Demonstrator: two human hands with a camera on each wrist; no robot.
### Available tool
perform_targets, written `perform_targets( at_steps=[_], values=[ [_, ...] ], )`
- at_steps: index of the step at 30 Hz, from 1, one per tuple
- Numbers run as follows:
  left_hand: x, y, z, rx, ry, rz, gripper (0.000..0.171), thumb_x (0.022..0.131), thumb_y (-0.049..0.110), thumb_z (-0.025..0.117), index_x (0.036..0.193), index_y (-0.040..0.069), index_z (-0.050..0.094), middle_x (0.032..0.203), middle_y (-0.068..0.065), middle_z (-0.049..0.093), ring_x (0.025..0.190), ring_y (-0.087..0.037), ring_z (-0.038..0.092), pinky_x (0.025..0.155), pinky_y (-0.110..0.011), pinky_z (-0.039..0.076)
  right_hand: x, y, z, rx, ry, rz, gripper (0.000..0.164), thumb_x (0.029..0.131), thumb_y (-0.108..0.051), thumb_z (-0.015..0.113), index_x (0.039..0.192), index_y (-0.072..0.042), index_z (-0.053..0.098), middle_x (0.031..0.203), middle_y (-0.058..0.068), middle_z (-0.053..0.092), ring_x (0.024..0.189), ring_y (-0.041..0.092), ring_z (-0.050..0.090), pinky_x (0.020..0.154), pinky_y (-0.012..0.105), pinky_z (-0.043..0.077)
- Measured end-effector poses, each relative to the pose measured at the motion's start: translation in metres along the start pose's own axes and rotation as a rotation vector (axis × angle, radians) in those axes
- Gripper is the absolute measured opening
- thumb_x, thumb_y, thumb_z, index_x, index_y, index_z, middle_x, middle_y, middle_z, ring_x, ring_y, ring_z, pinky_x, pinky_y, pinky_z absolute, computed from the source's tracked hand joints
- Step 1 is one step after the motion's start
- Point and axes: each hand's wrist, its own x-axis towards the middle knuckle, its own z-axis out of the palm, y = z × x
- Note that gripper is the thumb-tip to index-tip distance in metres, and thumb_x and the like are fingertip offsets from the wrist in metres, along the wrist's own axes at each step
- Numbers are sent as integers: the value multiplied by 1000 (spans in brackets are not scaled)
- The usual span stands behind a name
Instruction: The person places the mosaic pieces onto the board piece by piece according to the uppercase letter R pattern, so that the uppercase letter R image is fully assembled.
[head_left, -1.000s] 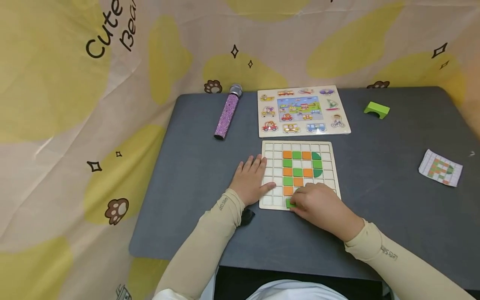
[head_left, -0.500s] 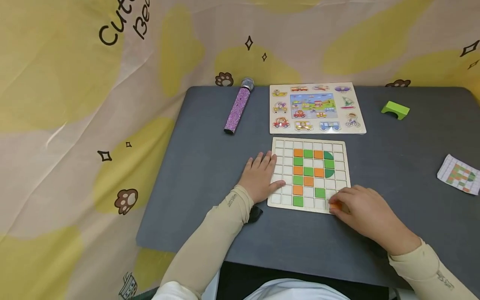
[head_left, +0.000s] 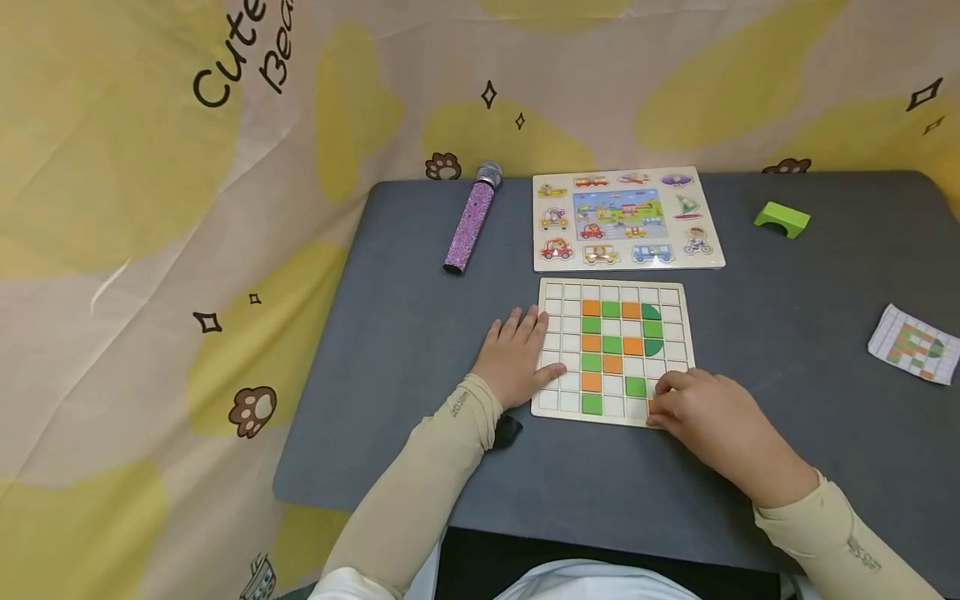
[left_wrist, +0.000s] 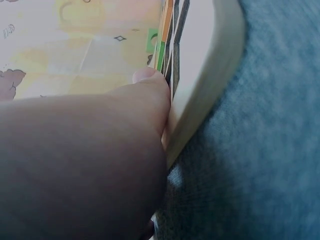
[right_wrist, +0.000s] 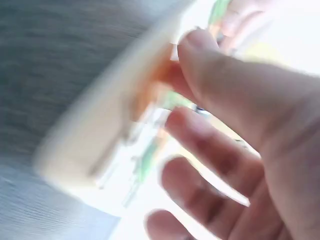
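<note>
A pale grid board lies on the grey table, bearing orange and green square tiles and two dark green rounded pieces in several cells. My left hand rests on the board's left edge, fingers straight and thumb spread; its thumb lies along the rim in the left wrist view. At the lower right of the board, my right hand pinches an orange tile, mostly hidden by the fingers in the head view. The right wrist view is blurred. A lone green tile sits just left of that hand.
Behind the board lies a vehicle picture puzzle. A purple glittery microphone is to its left, a green arch block to its right. A patterned paper card lies at far right. A printed cloth hangs behind the table.
My right hand has let go of a green tile in the board's bottom row and moved right to the orange tile. My left hand stays on the board edge. The head view has shifted slightly.
</note>
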Motion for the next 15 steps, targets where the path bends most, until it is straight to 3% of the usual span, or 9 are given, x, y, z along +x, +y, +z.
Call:
perform_targets(
  at_steps=[3,6,9,12,15],
  values=[
    [0,1,0,2,2,-1,89,109,66,41,173,11,13,178,-9,11,164,-32,8,130,-53,11,3,-18,3,-13,6,-84,24,82,-23,96,101,-14,85,103,3,74,90,25,67,72,45,59],
    [0,1,-1,17,7,-6,89,109,67,41,173,11,13,178,-9,12,163,-32,9,130,-53,12,7,-36,13,-78,-4,-175,37,89,-25,89,123,-10,81,119,5,73,100,27,67,78,45,59],
    [0,2,-1,27,5,-10,90,109,67,40,173,12,13,178,-9,12,163,-31,10,130,-53,13,6,-47,22,-147,-46,-207,50,92,-27,87,136,-8,74,132,7,69,108,28,64,83,45,58],
    [0,2,-1,26,-2,-10,89,109,67,40,173,12,12,178,-9,12,163,-31,9,130,-53,13,0,-46,24,-134,-76,-165,59,91,-28,88,144,-8,69,141,9,65,116,32,61,92,50,57],
    [1,2,-1,18,-2,-3,89,109,67,40,173,11,13,178,-9,12,163,-32,10,130,-53,13,-9,-36,17,-67,-63,-64,52,90,-23,88,137,-8,72,135,11,68,116,34,64,91,54,57]
  ],
)
